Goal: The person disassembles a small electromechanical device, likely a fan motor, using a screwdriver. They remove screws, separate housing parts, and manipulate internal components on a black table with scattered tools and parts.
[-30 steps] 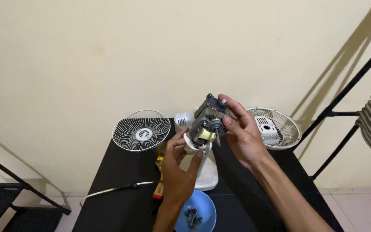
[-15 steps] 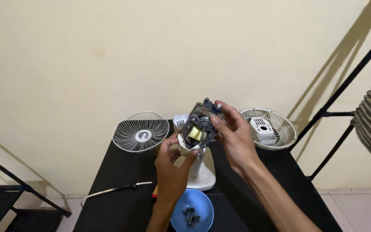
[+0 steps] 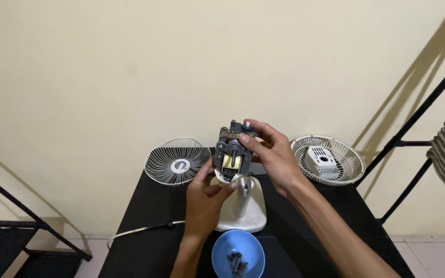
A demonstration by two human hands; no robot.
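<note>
Both hands grasp the fan motor (image 3: 233, 152): left hand (image 3: 208, 198) grips beneath, right hand (image 3: 274, 154) pinches its top, above the white stand (image 3: 243, 211).

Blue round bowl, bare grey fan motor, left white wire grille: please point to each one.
Blue round bowl (image 3: 221, 251), head view, bare inner wall.
Bare grey fan motor (image 3: 232, 150), head view, front bracket.
Left white wire grille (image 3: 180, 165), head view, centre disc.
</note>
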